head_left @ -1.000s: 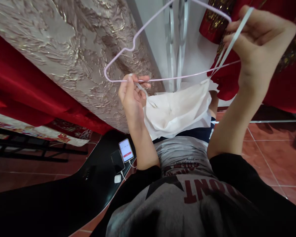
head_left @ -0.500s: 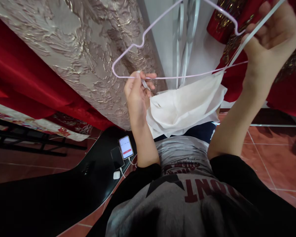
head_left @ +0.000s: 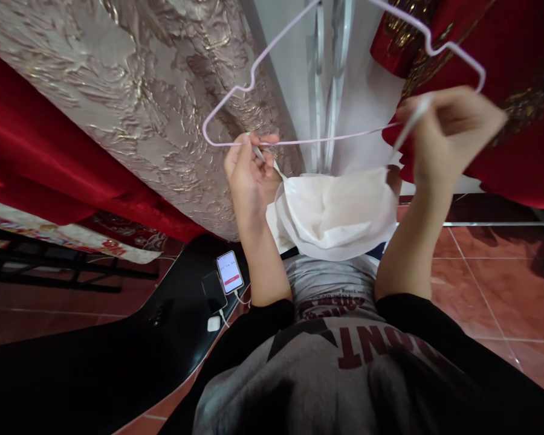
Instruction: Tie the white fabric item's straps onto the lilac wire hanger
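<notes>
Fabric (head_left: 340, 205) hangs below the long hanger bar (head_left: 308, 141); the left hand (head_left: 248, 172) clamps its fingers on bar and left strap (head_left: 280, 171), the right hand (head_left: 451, 127) pinching the right strap (head_left: 408, 130).

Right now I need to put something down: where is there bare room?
The black surface shows a bare stretch toward the lower left, bordered by tiled floor and, at its right, the dark phone and white case. That end, with the lit phone, is crowded. Also crowded: around the pink hanger, with left hand, right hand and white cloth.
</notes>
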`<state>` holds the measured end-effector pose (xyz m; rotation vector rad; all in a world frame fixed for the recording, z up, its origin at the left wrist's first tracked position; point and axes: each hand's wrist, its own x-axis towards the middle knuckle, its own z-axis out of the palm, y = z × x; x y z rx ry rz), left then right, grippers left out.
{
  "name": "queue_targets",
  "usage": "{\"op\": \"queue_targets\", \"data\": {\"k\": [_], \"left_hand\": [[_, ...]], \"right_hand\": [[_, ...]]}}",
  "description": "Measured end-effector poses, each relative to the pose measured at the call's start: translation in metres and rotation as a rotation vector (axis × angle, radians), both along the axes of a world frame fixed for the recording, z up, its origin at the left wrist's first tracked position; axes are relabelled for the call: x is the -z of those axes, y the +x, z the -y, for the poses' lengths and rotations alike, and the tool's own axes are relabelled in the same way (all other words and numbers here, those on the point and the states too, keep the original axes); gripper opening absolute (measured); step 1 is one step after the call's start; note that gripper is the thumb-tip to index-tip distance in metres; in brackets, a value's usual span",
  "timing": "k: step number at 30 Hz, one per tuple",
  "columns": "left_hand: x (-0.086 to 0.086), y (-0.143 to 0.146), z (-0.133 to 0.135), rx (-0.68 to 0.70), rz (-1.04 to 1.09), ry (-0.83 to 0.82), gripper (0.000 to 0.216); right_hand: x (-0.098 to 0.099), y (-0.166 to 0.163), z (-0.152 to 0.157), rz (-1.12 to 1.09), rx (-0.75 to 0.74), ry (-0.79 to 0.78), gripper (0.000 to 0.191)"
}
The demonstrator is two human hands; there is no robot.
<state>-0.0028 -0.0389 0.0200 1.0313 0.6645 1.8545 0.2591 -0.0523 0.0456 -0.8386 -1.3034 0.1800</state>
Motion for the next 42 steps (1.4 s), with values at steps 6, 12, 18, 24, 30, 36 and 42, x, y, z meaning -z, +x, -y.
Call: {"op": "queue_targets", "data": {"k": [6, 12, 18, 24, 30, 36, 42], "left_hand": [[0.001, -0.001, 0.001, -0.049, -0.051, -0.026, 0.027], [0.008, -0.01, 0.0, -0.107, -0.173, 0.031, 0.037], [0.033, -0.043, -0.017, -0.73, -0.257, 0.208, 0.029], [0.022, -0.051, -0.025, -0.604, -0.307, 0.397, 0.013], [-0.013, -0.046, -0.02, -0.362, -0.355, 0.365, 0.013], [-0.056, -0.028, -0.036, -0.11, -0.684, 0.115, 0.039], [-0.046, -0.015, -0.045, -0.138, -0.511, 0.025, 0.044]], "right_hand": [[0.003, -0.015, -0.001, 0.361, -0.225, -0.243, 0.011], [0.002, -0.006, 0.0, 0.399, -0.18, -0.206, 0.018], [0.01, -0.011, -0.008, 0.435, -0.24, -0.215, 0.035], [0.006, -0.013, -0.005, 0.386, -0.182, -0.235, 0.031], [0.004, -0.014, -0.004, 0.387, -0.17, -0.252, 0.032], [0.009, -0.01, -0.01, 0.339, -0.091, -0.221, 0.033], [0.014, -0.007, -0.015, 0.347, -0.084, -0.2, 0.026]]}}
